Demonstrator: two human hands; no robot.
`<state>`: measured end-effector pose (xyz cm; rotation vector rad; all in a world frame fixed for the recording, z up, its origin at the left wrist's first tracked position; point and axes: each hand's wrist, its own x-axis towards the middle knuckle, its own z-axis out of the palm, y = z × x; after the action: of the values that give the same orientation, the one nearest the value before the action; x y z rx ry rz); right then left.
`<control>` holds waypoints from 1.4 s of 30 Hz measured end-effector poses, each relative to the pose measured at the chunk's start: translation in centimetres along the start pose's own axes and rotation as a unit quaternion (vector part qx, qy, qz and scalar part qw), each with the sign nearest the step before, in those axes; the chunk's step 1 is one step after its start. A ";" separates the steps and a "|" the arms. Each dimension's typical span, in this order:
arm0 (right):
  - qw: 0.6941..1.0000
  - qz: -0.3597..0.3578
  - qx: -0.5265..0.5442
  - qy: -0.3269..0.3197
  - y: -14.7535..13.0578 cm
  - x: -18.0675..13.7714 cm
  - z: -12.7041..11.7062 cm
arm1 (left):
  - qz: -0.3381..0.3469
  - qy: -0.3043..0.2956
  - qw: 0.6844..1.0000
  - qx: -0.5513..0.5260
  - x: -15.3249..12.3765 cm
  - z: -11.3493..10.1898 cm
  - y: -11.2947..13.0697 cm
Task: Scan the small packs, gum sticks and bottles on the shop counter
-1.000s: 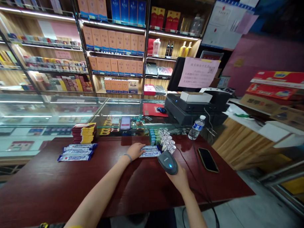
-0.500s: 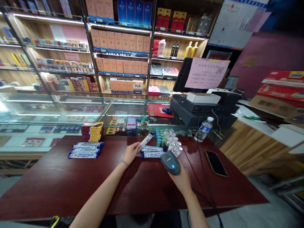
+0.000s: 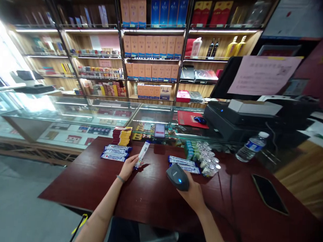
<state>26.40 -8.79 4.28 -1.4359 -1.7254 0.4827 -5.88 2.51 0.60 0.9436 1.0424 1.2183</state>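
Shop interior: lit shelves [image 3: 154,30] standing behind a glass display case [image 3: 114,114]

Dark red table [image 3: 153,198] is sitting on the near side of the case, carrying the goods. Black monitor [image 3: 225,77] is standing at right, pink sheet [image 3: 261,76] covering much of it. Silver-topped containers [image 3: 209,168] are clustering right of centre, green-and-blue items [image 3: 190,149] lining their left side. Black phone [image 3: 270,193] is lying at far right; clear bottle [image 3: 252,147] is standing behind it. Right-hand packets [image 3: 185,164] are lying just beside the containers. Left-hand packets [image 3: 115,153] are lying at left, maroon-and-yellow stack [image 3: 122,135] sitting just behind.

Right hand [image 3: 193,191]: wrapping round the handheld scanner [image 3: 178,177], blue light glowing on top. Scanner head is hiding most of the fingers; can't tell how tight.

Left hand [image 3: 128,169]: thumb and fingers closing on the lower end of a single blue-and-white packet [image 3: 143,154], its upper end pointing away from the person. Packet is sitting between the two packet groups, nearer the left one.
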 end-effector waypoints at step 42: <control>1.000 -0.015 -0.013 -0.004 1.2 0.4 2.7 | 0.315 0.057 0.684 0.655 -2.1 -18.6 5.5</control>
<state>25.05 -7.55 1.93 -1.4252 -1.7619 0.4520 -25.34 1.36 1.13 2.5340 1.8059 0.8963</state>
